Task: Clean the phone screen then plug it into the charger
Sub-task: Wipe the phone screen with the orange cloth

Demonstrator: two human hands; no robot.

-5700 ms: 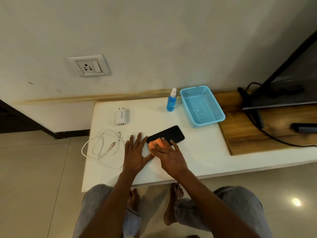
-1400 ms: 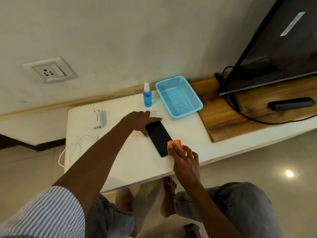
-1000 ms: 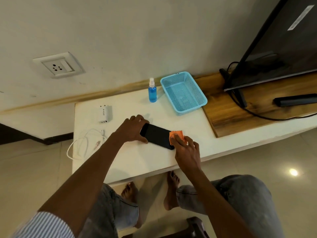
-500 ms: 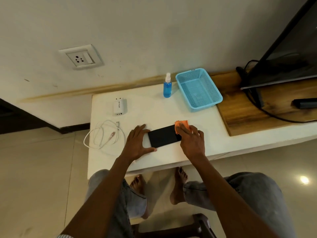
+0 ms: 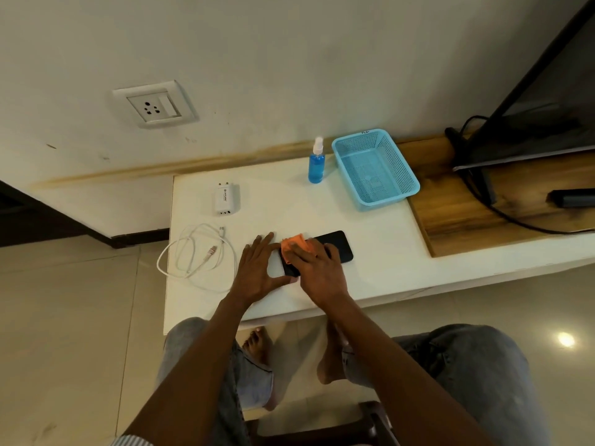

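Phone (image 5: pixel 335 247) flat on table (image 5: pixel 370 239) | hands: left (image 5: pixel 257 272) braces end, right (image 5: pixel 317 268) presses cloth (image 5: pixel 294 246)

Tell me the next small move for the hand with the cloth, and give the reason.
Probably sweep the orange cloth rightward along the phone. The right hand presses it on the phone's left end, while the dark right end lies uncovered. The left hand lies flat on the table beside that left end, so the phone should stay put. The charger and cable lie untouched.
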